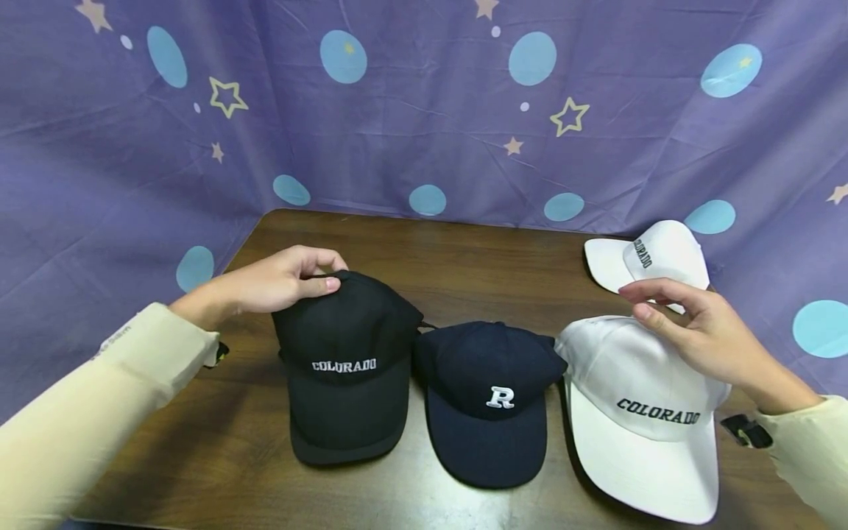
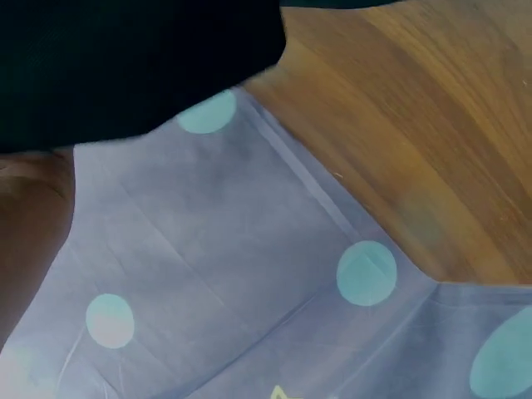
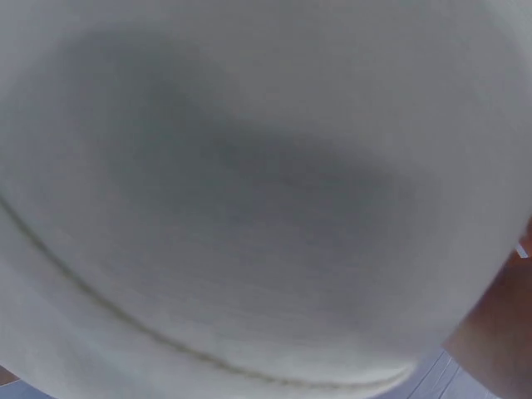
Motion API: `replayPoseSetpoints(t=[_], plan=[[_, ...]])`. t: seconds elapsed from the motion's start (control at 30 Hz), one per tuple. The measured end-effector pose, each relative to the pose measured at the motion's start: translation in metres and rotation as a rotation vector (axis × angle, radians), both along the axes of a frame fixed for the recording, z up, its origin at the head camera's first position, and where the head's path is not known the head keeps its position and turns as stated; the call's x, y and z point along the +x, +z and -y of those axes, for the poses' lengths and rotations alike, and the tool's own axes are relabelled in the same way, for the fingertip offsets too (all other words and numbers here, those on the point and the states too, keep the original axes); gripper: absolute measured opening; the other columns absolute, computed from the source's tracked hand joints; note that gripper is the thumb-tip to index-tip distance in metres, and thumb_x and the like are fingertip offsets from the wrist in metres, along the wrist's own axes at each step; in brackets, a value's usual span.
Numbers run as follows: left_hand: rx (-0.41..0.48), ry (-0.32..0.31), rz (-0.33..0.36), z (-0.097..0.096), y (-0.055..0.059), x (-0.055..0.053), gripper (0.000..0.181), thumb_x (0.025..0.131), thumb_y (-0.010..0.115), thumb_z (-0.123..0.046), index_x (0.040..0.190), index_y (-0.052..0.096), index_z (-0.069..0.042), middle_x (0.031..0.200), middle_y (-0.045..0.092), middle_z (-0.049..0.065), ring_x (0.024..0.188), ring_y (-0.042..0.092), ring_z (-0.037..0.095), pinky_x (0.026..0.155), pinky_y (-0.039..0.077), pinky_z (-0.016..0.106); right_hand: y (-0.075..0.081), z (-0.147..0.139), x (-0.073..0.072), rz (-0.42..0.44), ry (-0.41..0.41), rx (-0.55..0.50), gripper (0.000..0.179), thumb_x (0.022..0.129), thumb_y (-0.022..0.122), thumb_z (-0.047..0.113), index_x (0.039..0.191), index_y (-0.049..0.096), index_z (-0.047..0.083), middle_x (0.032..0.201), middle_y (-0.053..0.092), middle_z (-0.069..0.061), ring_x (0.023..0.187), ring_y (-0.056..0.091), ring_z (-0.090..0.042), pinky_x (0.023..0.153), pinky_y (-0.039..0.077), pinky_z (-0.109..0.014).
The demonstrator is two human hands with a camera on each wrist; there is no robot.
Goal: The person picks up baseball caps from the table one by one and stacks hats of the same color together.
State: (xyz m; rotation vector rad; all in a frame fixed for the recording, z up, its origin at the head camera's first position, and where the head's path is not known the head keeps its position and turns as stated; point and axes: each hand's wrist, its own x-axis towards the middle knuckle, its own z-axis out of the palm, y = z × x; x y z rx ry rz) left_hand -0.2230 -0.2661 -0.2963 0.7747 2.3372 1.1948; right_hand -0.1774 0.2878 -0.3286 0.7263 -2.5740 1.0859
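Note:
My left hand [image 1: 285,280] pinches the top of a black baseball cap [image 1: 351,324] lettered COLORADO, thumb on the near side. That cap's dark cloth [image 2: 125,66] fills the upper left of the left wrist view. A navy cap [image 1: 486,361] with a white R sits in the middle, between the black cap and a white COLORADO cap [image 1: 636,375]. Over the white cap's crown is my right hand [image 1: 702,324], fingers loosely bent, thumb and fingertips apart with nothing seen between them. White cloth [image 3: 249,249] covers most of the right wrist view, so contact is hard to judge.
A second white COLORADO cap [image 1: 665,254] lies at the far right of the brown wooden table [image 1: 424,258], brim to the left. Behind the table hangs a purple curtain [image 1: 424,110] with stars and blue ovals, which also runs along both sides.

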Motion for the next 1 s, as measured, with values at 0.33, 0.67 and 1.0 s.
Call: replayPoseSetpoints(t=[0.33,0.67,1.0], plan=[[-0.145,0.027,-0.090,0.004,-0.015,-0.007,0.010,0.104,0.061,-0.017,0.108,0.065,-0.009,0.079,0.071,0.002,0.070,0.067,0.017,0.071,0.054,0.032,-0.004,0.001,-0.002,-0.013,0.010,-0.001,0.028,0.094,0.069,-0.005,0.119,0.073,0.007,0.114,0.071,0.012,0.110,0.060,0.002,0.090,0.041,-0.011],[-0.159,0.022,-0.115,0.008,-0.025,-0.007,0.008,0.103,0.062,-0.017,0.108,0.066,-0.011,0.086,0.072,0.001,0.075,0.066,0.018,0.071,0.053,0.033,-0.005,0.001,0.001,0.037,-0.013,-0.015,0.027,0.095,0.069,-0.003,0.120,0.072,0.008,0.115,0.071,0.011,0.108,0.063,0.004,0.085,0.045,-0.007],[-0.155,0.048,-0.146,0.006,-0.040,-0.006,0.009,0.103,0.061,-0.013,0.108,0.068,-0.012,0.093,0.072,-0.001,0.085,0.065,0.018,0.081,0.051,0.034,-0.008,0.000,-0.001,0.029,-0.002,-0.006,0.028,0.095,0.069,-0.003,0.120,0.073,0.008,0.115,0.072,0.008,0.111,0.062,0.003,0.086,0.044,-0.007]])
